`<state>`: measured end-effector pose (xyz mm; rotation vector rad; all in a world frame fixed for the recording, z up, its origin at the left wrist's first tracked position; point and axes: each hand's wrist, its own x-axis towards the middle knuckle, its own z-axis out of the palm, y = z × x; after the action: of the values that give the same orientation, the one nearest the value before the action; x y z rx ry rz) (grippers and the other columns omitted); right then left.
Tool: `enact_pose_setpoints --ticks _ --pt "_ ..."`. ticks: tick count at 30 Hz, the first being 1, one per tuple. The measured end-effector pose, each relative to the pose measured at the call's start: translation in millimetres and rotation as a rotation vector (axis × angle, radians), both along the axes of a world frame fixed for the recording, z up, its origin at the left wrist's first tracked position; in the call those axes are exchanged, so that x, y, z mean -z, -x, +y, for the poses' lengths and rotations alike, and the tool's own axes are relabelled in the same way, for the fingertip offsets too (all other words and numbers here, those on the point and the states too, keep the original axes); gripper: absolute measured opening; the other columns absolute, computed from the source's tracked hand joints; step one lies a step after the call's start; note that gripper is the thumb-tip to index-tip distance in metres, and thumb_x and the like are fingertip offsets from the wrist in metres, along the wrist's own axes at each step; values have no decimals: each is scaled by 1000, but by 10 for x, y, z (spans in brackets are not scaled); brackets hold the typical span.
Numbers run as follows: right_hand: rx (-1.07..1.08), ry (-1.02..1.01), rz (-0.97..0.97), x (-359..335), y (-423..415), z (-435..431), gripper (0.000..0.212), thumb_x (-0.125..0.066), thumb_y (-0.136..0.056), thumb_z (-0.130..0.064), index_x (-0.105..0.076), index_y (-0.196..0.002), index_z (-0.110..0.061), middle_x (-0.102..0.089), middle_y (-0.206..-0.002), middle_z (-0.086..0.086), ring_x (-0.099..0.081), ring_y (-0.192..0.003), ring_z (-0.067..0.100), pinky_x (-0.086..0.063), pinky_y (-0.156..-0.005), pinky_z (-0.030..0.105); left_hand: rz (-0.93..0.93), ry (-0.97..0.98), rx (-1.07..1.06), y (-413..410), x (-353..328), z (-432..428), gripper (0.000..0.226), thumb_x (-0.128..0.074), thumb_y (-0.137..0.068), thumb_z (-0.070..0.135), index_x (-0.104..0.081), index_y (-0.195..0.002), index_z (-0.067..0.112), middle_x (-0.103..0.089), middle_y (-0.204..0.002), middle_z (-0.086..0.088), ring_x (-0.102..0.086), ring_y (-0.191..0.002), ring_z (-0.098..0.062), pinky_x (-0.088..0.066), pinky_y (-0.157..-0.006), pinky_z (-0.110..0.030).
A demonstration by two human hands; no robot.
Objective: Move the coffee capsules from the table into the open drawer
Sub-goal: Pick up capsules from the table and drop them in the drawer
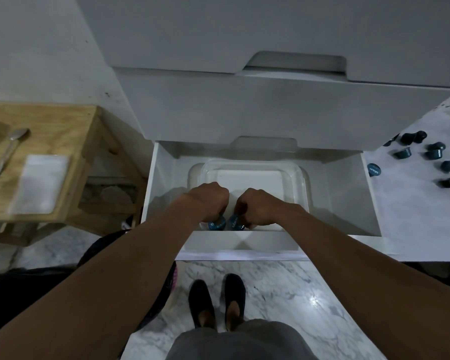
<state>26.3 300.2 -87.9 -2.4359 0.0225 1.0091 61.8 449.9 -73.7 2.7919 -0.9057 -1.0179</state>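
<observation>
Both my hands reach down into the open white drawer (369, 201), side by side near its front wall. My left hand (208, 201) grips one blue coffee capsule (217, 224), foil face toward me. A second blue capsule (234, 222) is gripped by my right hand (255, 206). Behind the hands, a clear plastic container (247, 175) sits on the drawer floor. Several dark blue capsules (435, 152) lie scattered on the white table (413, 203) at the right, and one (373, 169) lies close to the drawer's right wall.
Closed white drawer fronts (244, 110) rise above the open drawer. A wooden side table (70, 120) at the left carries a spoon (9, 149) and a white tray (40, 184). Below the drawer are a marble floor (283, 287) and my two dark shoes (216, 302).
</observation>
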Motion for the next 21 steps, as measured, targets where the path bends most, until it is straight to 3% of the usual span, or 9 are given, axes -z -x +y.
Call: enact_pose_setpoints --ticks 6,10,12,16,21 --pt "-29 16 -1 11 -27 89 27 -64 -78 -3 -71 -103 -12 -74 -89 9 -68 -73 16 -56 -75 28 -17 -13 -20 4 2 38 18 -67 -81 15 -69 -98 9 -65 -96 -11 -63 -81 -25 -55 -80 -36" --pt "-27 8 0 -13 -26 86 23 -62 -81 -6 -70 -102 -12 -72 -82 9 -63 -61 11 -52 -63 22 -26 -16 -35 7 3 55 27 -70 -80 17 -66 -106 10 -64 -103 -12 -63 -85 -26 -55 -83 -36" --pt "-21 -5 -16 -28 -26 62 23 -61 -83 -6 -70 -104 -10 -71 -89 10 -64 -66 15 -54 -67 26 -38 1 -59 4 -22 61 35 -73 -79 22 -63 -112 14 -60 -111 -10 -61 -93 -26 -53 -84 -35" --pt "-5 29 -187 -95 -20 -43 24 -65 -86 -19 -67 -108 -12 -66 -112 9 -62 -98 24 -52 -84 31 -123 59 -145 22 -172 64 35 -68 -84 29 -61 -117 18 -59 -118 -7 -58 -102 -24 -49 -88 -33" --pt "74 164 -509 -347 117 -183 33 -59 -89 -29 -60 -117 -12 -60 -120 12 -57 -109 29 -48 -92 37 -343 115 -225 158 -420 31 34 -53 -92 30 -55 -122 15 -55 -123 -10 -55 -107 -26 -45 -87 -35"
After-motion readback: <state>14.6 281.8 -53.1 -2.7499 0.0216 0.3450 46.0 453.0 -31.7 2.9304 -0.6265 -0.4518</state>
